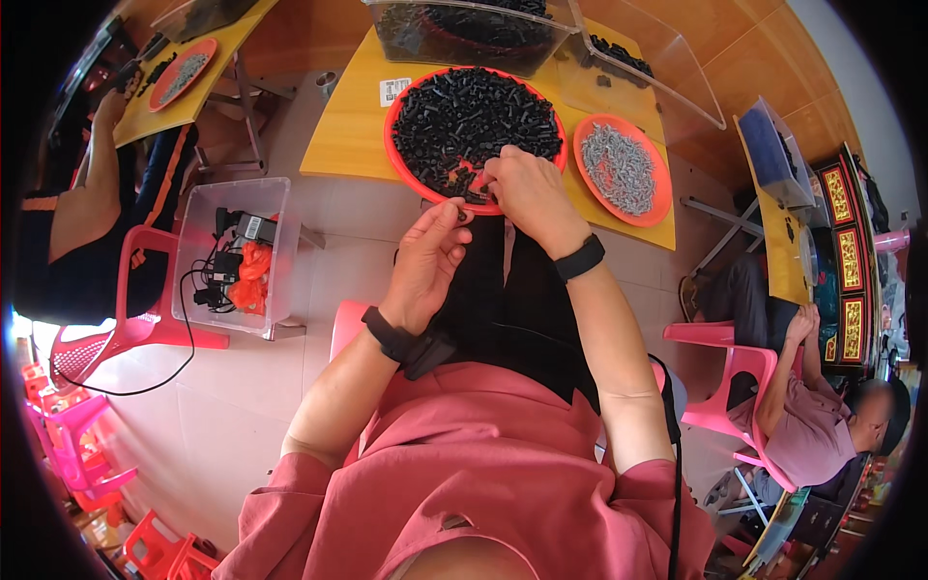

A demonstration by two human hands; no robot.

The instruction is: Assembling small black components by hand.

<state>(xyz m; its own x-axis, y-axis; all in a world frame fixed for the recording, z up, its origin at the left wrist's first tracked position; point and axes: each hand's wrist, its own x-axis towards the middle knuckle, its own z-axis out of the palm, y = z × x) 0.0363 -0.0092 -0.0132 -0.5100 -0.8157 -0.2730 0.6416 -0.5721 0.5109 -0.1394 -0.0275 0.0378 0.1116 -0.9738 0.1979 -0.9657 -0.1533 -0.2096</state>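
Observation:
A round red basin (390, 145) full of small black plastic pieces (474, 111) sits at the table's near edge. Just at its near rim, my left hand (430, 253) pinches one small dark piece (465, 217) between thumb and fingers. My right hand (532, 198) reaches over the rim with its fingertips down among the black pieces. Those fingers are drawn together, and what they hold, if anything, cannot be made out. To the right of the basin lies an orange-red plate (665, 198) heaped with small grey screw-like pieces (621, 169).
Clear plastic bins (474, 43) with black parts stand at the back of the yellow table (338, 145). On the left, a clear tub (280, 198) holds black adapters and cables. Co-workers sit left and right; a pink chair (725, 377) stands at right.

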